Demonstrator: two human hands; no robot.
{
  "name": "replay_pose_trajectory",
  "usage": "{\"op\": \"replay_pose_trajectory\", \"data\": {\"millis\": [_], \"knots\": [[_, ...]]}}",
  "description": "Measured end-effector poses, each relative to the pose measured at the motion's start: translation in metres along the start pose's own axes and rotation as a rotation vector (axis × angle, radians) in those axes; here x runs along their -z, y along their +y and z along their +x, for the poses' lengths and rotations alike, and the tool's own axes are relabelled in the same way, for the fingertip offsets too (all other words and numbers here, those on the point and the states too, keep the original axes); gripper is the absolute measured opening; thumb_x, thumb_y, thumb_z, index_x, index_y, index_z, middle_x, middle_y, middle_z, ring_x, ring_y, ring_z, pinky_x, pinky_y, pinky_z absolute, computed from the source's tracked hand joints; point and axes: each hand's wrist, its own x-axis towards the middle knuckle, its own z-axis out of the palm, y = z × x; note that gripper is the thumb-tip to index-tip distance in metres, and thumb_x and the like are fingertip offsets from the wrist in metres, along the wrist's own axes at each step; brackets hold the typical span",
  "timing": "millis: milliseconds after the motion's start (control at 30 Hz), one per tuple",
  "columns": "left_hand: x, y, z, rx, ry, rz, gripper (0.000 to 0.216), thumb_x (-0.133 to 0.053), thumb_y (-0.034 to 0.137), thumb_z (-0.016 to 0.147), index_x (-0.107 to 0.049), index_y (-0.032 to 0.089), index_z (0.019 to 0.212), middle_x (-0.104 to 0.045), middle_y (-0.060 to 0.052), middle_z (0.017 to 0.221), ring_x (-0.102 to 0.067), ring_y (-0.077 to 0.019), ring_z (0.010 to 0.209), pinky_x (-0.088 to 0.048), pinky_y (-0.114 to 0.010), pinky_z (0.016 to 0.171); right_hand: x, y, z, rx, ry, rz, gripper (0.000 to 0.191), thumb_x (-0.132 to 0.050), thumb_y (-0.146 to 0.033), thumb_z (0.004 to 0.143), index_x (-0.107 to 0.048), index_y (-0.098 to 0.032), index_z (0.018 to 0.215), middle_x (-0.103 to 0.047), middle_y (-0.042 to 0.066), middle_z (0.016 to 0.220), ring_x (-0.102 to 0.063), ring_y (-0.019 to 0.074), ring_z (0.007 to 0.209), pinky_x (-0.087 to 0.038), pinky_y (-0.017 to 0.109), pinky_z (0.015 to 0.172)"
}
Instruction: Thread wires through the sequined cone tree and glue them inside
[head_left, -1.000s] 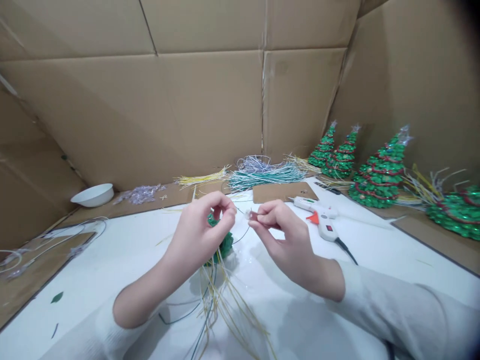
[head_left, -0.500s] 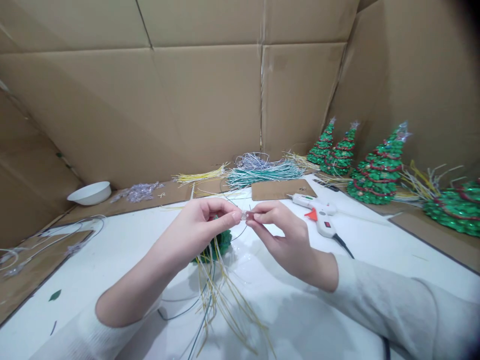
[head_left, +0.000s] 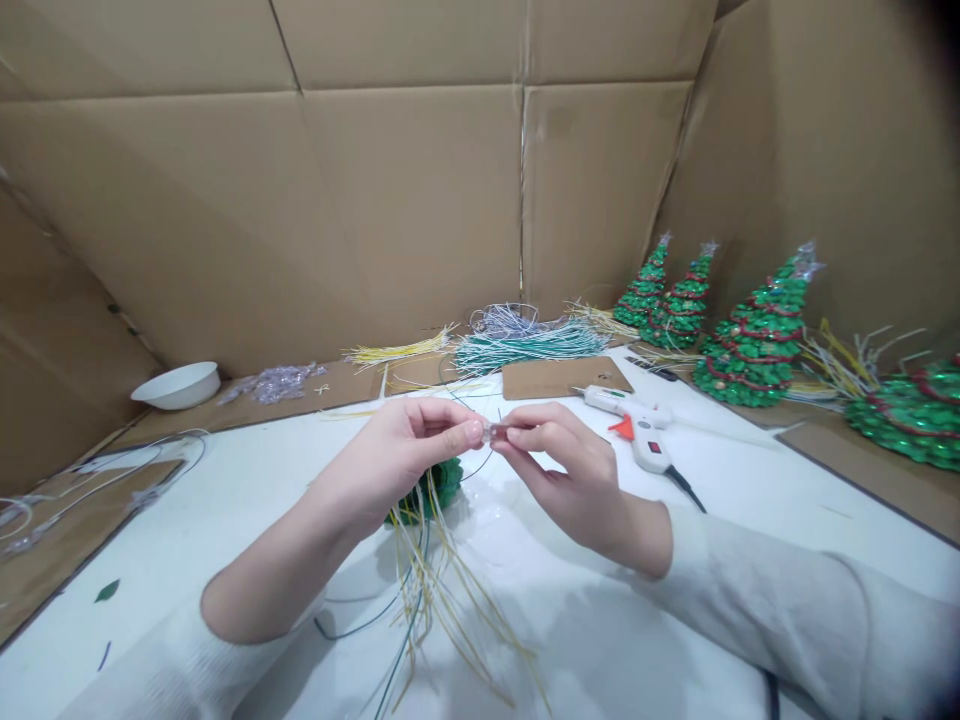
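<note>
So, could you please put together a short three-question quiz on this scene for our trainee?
1. What colour is the trigger of the glue gun?
2. True or false: in this view, the white bowl is left of the glue gun.
3. What is at the fingertips between the left hand and right hand?
a) a leaf
b) a small clear piece
c) a yellow strand

Key: 1. Orange-red; 2. True; 3. b
</note>
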Motion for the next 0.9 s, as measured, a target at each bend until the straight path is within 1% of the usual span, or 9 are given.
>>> {"op": "replay_pose_trajectory", "data": {"millis": [100,200,333,467,767,833,900], "knots": [[-0.0009,0.0012,-0.0005,0.006,-0.030,-0.017,0.019,-0.065,0.040,0.074,-0.066,0.021,0.073,-0.062,-0.001,0.073,-0.053,-0.0119,0.063,-0.039,-0.024,0.056,0.0000,0.0001,0.0000,0.011,-0.006,-0.004,0.014,-0.061,-0.009,0.079,-0.052,-0.019,0.078,-0.063,0.005,0.081,-0.059,0.0144,0.074,-0.051,0.029,0.063],[-0.0010,0.0025,-0.0003,-0.004,-0.081,-0.004,0.017,-0.062,0.038,0.077,-0.062,0.021,0.075,-0.058,-0.001,0.073,-0.049,-0.0119,0.062,-0.037,-0.024,0.054,-0.0004,0.0004,-0.0004,0.005,-0.024,0.006,0.013,-0.060,-0.010,0.080,-0.052,-0.020,0.078,-0.062,0.004,0.082,-0.059,0.0141,0.075,-0.051,0.029,0.063],[-0.0010,0.0036,0.0000,-0.002,-0.175,-0.017,0.016,-0.057,0.036,0.080,-0.056,0.020,0.075,-0.045,0.001,0.065,-0.039,-0.0107,0.057,-0.031,-0.023,0.050,-0.0005,0.0005,0.0000,0.006,-0.035,0.023,0.012,-0.060,-0.011,0.080,-0.053,-0.020,0.077,-0.062,0.005,0.081,-0.059,0.0140,0.074,-0.051,0.029,0.064],[-0.0023,0.0046,-0.0010,-0.013,-0.234,-0.027,0.018,-0.052,0.036,0.082,-0.052,0.020,0.074,-0.039,0.001,0.065,-0.036,-0.0114,0.058,-0.032,-0.023,0.051,0.0005,0.0007,0.0007,0.022,-0.035,0.036,0.010,-0.059,-0.011,0.081,-0.054,-0.020,0.077,-0.063,0.004,0.081,-0.059,0.0141,0.075,-0.051,0.029,0.064],[-0.0013,0.0029,-0.0021,-0.018,-0.280,-0.046,0.019,-0.047,0.033,0.085,-0.050,0.019,0.073,-0.039,-0.001,0.068,-0.036,-0.0125,0.061,-0.035,-0.026,0.054,0.0012,0.0017,0.0004,0.059,-0.053,0.021,0.012,-0.060,-0.010,0.080,-0.053,-0.021,0.079,-0.063,0.003,0.083,-0.058,0.0135,0.075,-0.049,0.028,0.064],[-0.0002,0.0027,-0.0017,-0.029,-0.274,-0.034,0.019,-0.047,0.033,0.086,-0.050,0.019,0.074,-0.039,0.000,0.068,-0.036,-0.0120,0.061,-0.034,-0.025,0.054,0.0011,0.0018,0.0005,0.061,-0.058,0.012,0.012,-0.060,-0.011,0.080,-0.054,-0.021,0.079,-0.064,0.003,0.083,-0.058,0.0136,0.076,-0.049,0.028,0.064],[0.0006,0.0036,-0.0015,-0.047,-0.236,0.006,0.019,-0.049,0.035,0.085,-0.052,0.019,0.075,-0.039,0.001,0.065,-0.035,-0.0113,0.058,-0.031,-0.024,0.051,0.0012,0.0022,0.0008,0.061,-0.058,-0.009,0.010,-0.059,-0.012,0.081,-0.055,-0.021,0.080,-0.064,0.003,0.083,-0.059,0.0139,0.077,-0.049,0.028,0.065]]}}
